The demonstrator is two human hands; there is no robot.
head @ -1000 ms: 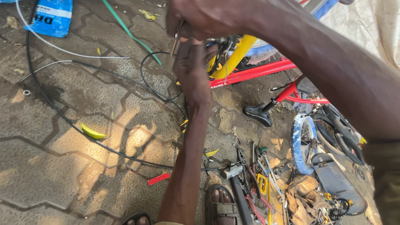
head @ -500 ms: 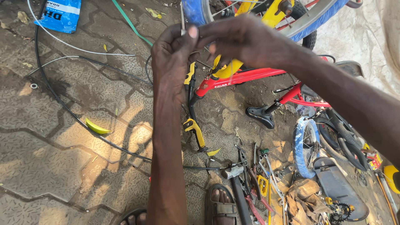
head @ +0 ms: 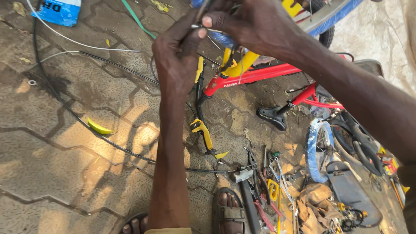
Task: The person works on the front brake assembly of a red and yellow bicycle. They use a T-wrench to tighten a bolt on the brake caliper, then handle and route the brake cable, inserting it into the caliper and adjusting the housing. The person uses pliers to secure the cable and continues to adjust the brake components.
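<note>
Two hands meet at the top centre of the frame. The left hand [head: 177, 65] rises from the bottom edge on a long forearm, and the right hand [head: 255, 26] reaches in from the upper right. One thin silvery cable end [head: 196, 26] runs between them. The right thumb and forefinger are pinched together on it, and the left thumb and fingers close on the same short length just beside them, so the two grips nearly touch. The piece looks like a slim, pale metal wire or ferrule; most of it is hidden by the fingers, and how far it runs cannot be told.

Below the hands lies one red bicycle frame [head: 260, 76] with a yellow fork [head: 242, 65], stretching to the right, and one black saddle [head: 271, 118] on its post sits right of centre. One blue-rimmed wheel [head: 316, 147] lies at the right. Two yellow brake levers show below the left hand, the lower one [head: 203, 132] lying on the paving stones [head: 65, 164]. One black cable [head: 65, 104] curves across the left of the frame, and one white cable [head: 73, 41] crosses the upper left. Loose tools [head: 260, 186] are heaped at lower centre, just above one sandalled foot [head: 229, 212].
</note>
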